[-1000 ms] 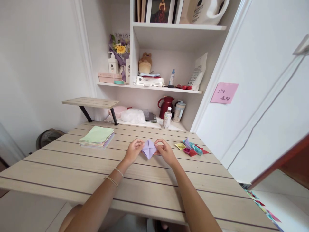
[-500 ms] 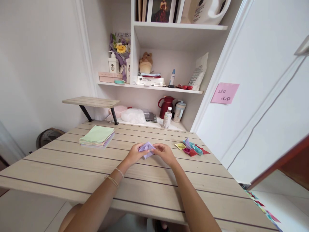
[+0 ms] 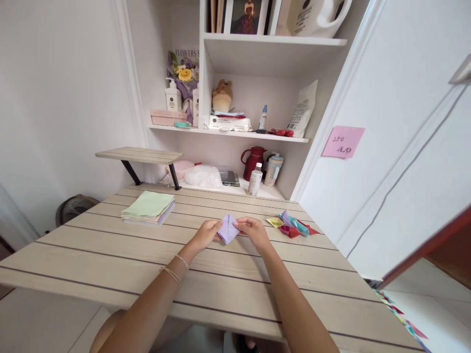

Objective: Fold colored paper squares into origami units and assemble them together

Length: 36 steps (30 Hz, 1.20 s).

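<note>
A folded piece of purple paper (image 3: 228, 229), now diamond-shaped with a crease down its middle, is held between both hands above the tabletop. My left hand (image 3: 205, 234) pinches its left corner, thumb on top and fingers mostly underneath. On the opposite corner, my right hand (image 3: 253, 232) grips with thumb and fingertips. To the right lies a small cluster of folded paper pieces (image 3: 294, 225) in purple, teal, red and yellow. A stack of square paper sheets (image 3: 147, 206), pale green on top, sits to the left.
The slatted wooden table (image 3: 235, 304) carries a small raised shelf (image 3: 140, 155) at back left. Behind stand a bottle (image 3: 255, 180), a red jug (image 3: 252, 163) and a light tumbler (image 3: 274, 170). A pink note (image 3: 343, 142) is stuck on the right wall.
The purple paper has gone from a partly opened, peaked shape to a flat diamond facing me. Both hands have shifted their grip slightly to its side corners.
</note>
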Motion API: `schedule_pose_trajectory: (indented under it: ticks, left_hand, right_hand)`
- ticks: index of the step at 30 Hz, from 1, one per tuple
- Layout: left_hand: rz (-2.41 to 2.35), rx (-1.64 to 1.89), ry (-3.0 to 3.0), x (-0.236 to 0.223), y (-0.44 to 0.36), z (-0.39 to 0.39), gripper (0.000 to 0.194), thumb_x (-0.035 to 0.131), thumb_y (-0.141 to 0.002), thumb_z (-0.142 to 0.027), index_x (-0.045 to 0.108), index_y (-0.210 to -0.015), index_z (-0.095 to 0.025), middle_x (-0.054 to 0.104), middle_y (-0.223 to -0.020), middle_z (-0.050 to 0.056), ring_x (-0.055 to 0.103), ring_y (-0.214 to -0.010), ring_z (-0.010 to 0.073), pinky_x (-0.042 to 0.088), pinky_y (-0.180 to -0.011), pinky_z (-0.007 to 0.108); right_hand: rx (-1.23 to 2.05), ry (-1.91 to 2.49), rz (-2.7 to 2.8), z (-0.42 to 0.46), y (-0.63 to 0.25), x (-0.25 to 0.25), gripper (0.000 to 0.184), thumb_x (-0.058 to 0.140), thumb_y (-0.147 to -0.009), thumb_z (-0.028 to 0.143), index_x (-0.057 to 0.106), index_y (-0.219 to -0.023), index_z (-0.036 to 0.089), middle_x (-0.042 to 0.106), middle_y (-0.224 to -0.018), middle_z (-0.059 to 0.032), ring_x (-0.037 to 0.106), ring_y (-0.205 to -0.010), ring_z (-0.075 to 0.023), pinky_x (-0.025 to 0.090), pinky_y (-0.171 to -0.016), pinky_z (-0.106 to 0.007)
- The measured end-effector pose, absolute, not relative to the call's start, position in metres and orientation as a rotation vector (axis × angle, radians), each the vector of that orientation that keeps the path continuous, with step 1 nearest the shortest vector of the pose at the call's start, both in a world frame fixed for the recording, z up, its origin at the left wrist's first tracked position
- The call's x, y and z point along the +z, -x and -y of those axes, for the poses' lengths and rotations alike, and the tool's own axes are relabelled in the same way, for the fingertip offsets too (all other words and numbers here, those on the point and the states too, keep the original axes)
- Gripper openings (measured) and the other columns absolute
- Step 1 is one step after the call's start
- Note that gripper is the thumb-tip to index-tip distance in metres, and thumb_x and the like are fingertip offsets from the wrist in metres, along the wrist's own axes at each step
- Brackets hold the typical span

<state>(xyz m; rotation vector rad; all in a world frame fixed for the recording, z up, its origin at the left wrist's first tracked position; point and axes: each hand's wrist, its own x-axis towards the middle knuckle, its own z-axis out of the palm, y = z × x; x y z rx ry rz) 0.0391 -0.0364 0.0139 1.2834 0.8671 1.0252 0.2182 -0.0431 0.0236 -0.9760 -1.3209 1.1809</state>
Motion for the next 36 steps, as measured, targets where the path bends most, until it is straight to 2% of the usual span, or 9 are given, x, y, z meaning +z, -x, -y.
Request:
schedule_pose_trajectory:
  ticks: [3,6,10,14,18,23,29,33,36]
  left_hand:
    - [-0.827,1.083,-1.248,0.0161,-0.0397,0.0359,0.046,0.064,-0.063,-0.045,0.057,-0.094,-0.011,0.065,-0.074,0.008,0.061,-0.067,0.0168,0.048,-0.062,0.028]
    - [-0.806,1.157,-1.255,0.0186,-0.0384,0.0341,0.057,0.068,-0.061,-0.037,0.045,-0.109,-0.017,0.065,-0.075,0.005,0.061,-0.065,0.0152,0.047,-0.058,0.025]
    - [-0.802,1.208,-1.329,0.019,-0.037,0.0324,0.039,0.066,-0.064,-0.035,0.051,-0.095,-0.016,0.065,-0.073,0.004,0.059,-0.062,0.0129,0.045,-0.056,0.021]
    - [-0.761,1.22,-1.416,0.0181,-0.0383,0.0342,0.041,0.071,-0.058,-0.027,0.057,-0.093,-0.013,0.063,-0.094,0.01,0.06,-0.08,0.0177,0.046,-0.069,0.026]
    - [-0.821,1.221,-1.494,0.0155,-0.0386,0.0357,0.057,0.075,-0.052,-0.024,0.055,-0.104,-0.013,0.062,-0.095,0.01,0.059,-0.079,0.0188,0.047,-0.069,0.029]
    - [-0.992,1.39,-1.708,0.0154,-0.0334,0.0328,0.036,0.074,-0.053,-0.029,0.064,-0.084,-0.015,0.061,-0.087,0.007,0.057,-0.08,0.0183,0.046,-0.07,0.028]
    - [-0.938,1.412,-1.694,0.0165,-0.0334,0.0324,0.024,0.071,-0.058,-0.031,0.061,-0.071,-0.013,0.062,-0.083,0.006,0.059,-0.079,0.0181,0.046,-0.072,0.03]
    - [-0.817,1.254,-1.499,0.0111,-0.0391,0.0334,0.026,0.066,-0.064,-0.032,0.053,-0.076,-0.013,0.063,-0.073,0.004,0.061,-0.065,0.0155,0.049,-0.062,0.029]
    - [-0.8,1.267,-1.468,0.0106,-0.0405,0.0325,0.03,0.07,-0.06,-0.028,0.052,-0.078,-0.013,0.064,-0.076,0.005,0.061,-0.069,0.0153,0.049,-0.064,0.028]
  right_hand:
    - [1.047,0.94,1.356,0.0416,-0.2179,0.0231,0.035,0.068,-0.06,0.043,0.059,-0.081,0.017,0.062,-0.058,-0.0003,0.058,-0.058,-0.0154,0.049,-0.057,-0.029]
    - [0.983,0.908,1.406,0.0413,-0.2183,0.0236,0.029,0.064,-0.065,0.042,0.06,-0.08,0.017,0.063,-0.066,-0.0015,0.057,-0.061,-0.0141,0.047,-0.059,-0.027]
    - [1.038,0.927,1.515,0.0428,-0.2175,0.0238,0.035,0.068,-0.06,0.037,0.064,-0.086,0.016,0.063,-0.073,-0.0036,0.056,-0.064,-0.0147,0.047,-0.061,-0.028]
    - [0.989,0.971,1.597,0.0438,-0.2176,0.0243,0.046,0.071,-0.057,0.035,0.063,-0.098,0.016,0.063,-0.074,-0.0028,0.053,-0.06,-0.0134,0.046,-0.059,-0.028]
    - [0.655,1.061,1.745,0.0449,-0.2198,0.0276,0.035,0.065,-0.066,0.037,0.066,-0.098,0.02,0.063,-0.078,-0.0043,0.053,-0.064,-0.0146,0.044,-0.062,-0.028]
    - [0.498,1.038,1.872,0.0481,-0.2195,0.0315,0.025,0.056,-0.076,0.037,0.068,-0.094,0.023,0.064,-0.074,-0.0055,0.055,-0.066,-0.0159,0.044,-0.062,-0.028]
    - [0.731,0.945,1.762,0.0472,-0.2168,0.0286,0.026,0.06,-0.071,0.042,0.07,-0.083,0.021,0.066,-0.088,-0.007,0.059,-0.083,-0.0204,0.047,-0.069,-0.03]
    - [1.08,0.944,1.614,0.0478,-0.216,0.028,0.039,0.064,-0.063,0.046,0.068,-0.088,0.017,0.068,-0.081,-0.0062,0.062,-0.076,-0.0212,0.049,-0.07,-0.034]
    - [1.162,0.98,1.536,0.0475,-0.2162,0.0287,0.039,0.064,-0.062,0.049,0.069,-0.08,0.015,0.068,-0.075,-0.0056,0.062,-0.069,-0.02,0.05,-0.068,-0.033]
